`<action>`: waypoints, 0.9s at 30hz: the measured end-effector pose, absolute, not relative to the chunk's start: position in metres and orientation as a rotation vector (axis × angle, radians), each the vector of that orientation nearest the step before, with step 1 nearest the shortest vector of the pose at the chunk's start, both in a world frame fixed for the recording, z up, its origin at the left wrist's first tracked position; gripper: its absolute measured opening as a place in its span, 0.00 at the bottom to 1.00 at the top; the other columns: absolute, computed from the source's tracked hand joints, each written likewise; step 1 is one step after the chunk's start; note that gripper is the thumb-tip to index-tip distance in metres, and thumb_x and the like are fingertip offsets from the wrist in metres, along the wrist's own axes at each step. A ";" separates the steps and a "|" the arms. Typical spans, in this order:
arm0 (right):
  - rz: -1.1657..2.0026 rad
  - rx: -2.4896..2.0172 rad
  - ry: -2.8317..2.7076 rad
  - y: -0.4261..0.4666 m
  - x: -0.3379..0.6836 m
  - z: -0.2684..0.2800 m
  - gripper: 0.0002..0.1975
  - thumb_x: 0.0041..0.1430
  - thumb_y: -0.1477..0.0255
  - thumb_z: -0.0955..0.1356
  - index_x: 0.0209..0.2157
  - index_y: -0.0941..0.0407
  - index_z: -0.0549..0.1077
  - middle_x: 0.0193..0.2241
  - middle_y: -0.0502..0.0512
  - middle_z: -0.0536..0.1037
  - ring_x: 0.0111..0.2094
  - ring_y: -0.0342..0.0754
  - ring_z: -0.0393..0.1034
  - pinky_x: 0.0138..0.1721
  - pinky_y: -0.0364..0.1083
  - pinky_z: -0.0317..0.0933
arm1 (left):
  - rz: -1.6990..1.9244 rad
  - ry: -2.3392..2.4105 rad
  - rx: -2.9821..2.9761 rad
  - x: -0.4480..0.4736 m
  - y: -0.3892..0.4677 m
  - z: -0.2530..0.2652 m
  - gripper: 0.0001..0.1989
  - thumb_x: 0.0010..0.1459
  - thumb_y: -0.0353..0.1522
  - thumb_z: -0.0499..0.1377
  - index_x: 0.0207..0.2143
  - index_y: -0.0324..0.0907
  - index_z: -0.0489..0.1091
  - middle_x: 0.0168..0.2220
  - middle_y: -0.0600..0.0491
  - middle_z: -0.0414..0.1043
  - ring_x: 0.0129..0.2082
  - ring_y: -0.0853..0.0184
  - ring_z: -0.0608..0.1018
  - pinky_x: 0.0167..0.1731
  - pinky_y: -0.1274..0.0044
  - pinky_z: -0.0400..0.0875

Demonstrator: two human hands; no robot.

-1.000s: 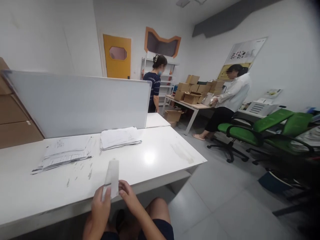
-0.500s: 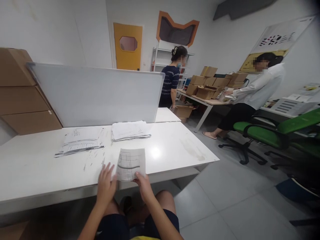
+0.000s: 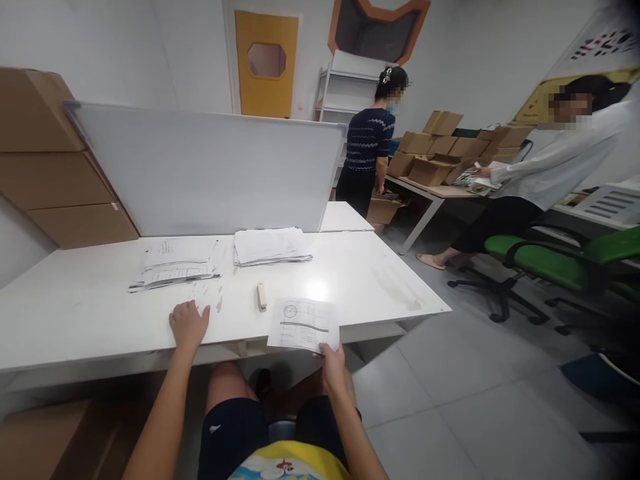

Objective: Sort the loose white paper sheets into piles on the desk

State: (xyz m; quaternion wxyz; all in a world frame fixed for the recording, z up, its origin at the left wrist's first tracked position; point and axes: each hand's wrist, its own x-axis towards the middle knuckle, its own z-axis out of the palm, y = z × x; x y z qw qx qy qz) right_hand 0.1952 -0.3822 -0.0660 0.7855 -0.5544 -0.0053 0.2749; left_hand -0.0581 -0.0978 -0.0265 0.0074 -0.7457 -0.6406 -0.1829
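My right hand (image 3: 333,367) pinches a printed paper sheet (image 3: 304,327) by its lower right corner, thumb on top. The sheet is held over the front edge of the white table (image 3: 350,280), and lines and a round mark show on it. My left hand (image 3: 189,323) rests on the tabletop near the front edge, fingers laid out and holding nothing. A small cream-coloured oblong block (image 3: 262,297) lies between the hands, just left of the sheet; its kind is unclear. Farther back lie a left paper stack (image 3: 177,263) and a right paper stack (image 3: 273,247).
A whiteboard (image 3: 215,173) stands along the table's back, beside stacked cardboard boxes (image 3: 65,180). One person (image 3: 367,147) stands behind; another person (image 3: 565,160) leans at a second table with small cartons (image 3: 433,170). A green chair (image 3: 545,260) is at right.
My left hand has moved left, off the sheet and onto the table. My right hand has carried the sheet to the right, turning it, and the cream block now shows.
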 end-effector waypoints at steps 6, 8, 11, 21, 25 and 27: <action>0.473 -1.371 -0.043 -0.412 0.217 -0.083 0.35 0.36 0.66 0.70 0.51 0.58 0.69 0.38 0.54 0.77 0.34 0.50 0.72 0.26 0.44 0.68 | -0.633 -1.887 -2.301 -0.046 -0.087 -0.008 0.21 0.56 0.30 0.51 0.51 0.30 0.67 0.53 0.33 0.67 0.59 0.47 0.64 0.58 0.57 0.56; 0.434 -1.390 -0.017 -0.422 0.218 -0.086 0.34 0.36 0.66 0.70 0.50 0.59 0.70 0.37 0.54 0.77 0.35 0.51 0.72 0.27 0.45 0.69 | -0.655 -1.789 -2.333 -0.043 -0.080 -0.007 0.24 0.55 0.25 0.50 0.55 0.31 0.65 0.60 0.35 0.62 0.63 0.49 0.60 0.61 0.59 0.53; 0.353 -1.406 0.027 -0.435 0.219 -0.088 0.30 0.37 0.67 0.71 0.47 0.60 0.72 0.36 0.55 0.78 0.37 0.53 0.73 0.31 0.47 0.71 | -0.708 -1.746 -2.339 -0.041 -0.067 -0.012 0.30 0.56 0.27 0.50 0.62 0.31 0.59 0.67 0.37 0.52 0.68 0.48 0.48 0.65 0.56 0.44; 0.269 -1.509 0.143 -0.433 0.244 -0.080 0.21 0.34 0.64 0.73 0.33 0.58 0.73 0.28 0.57 0.75 0.34 0.56 0.70 0.28 0.51 0.67 | -0.657 -1.674 -2.385 -0.029 -0.001 -0.019 0.32 0.62 0.35 0.49 0.66 0.31 0.53 0.68 0.39 0.49 0.69 0.49 0.47 0.66 0.55 0.39; 0.360 -1.538 0.105 -0.412 0.227 -0.083 0.21 0.32 0.61 0.72 0.30 0.58 0.72 0.26 0.54 0.73 0.32 0.54 0.68 0.29 0.50 0.65 | -0.621 -1.708 -2.397 -0.033 0.006 -0.025 0.30 0.61 0.34 0.49 0.64 0.32 0.58 0.64 0.40 0.58 0.66 0.49 0.55 0.65 0.57 0.44; 0.395 -1.553 0.074 -0.408 0.218 -0.085 0.22 0.31 0.60 0.71 0.31 0.58 0.72 0.26 0.54 0.73 0.33 0.54 0.68 0.32 0.51 0.65 | -0.635 -1.711 -2.376 -0.034 0.005 -0.025 0.30 0.61 0.34 0.49 0.64 0.33 0.58 0.63 0.40 0.61 0.64 0.50 0.59 0.65 0.58 0.46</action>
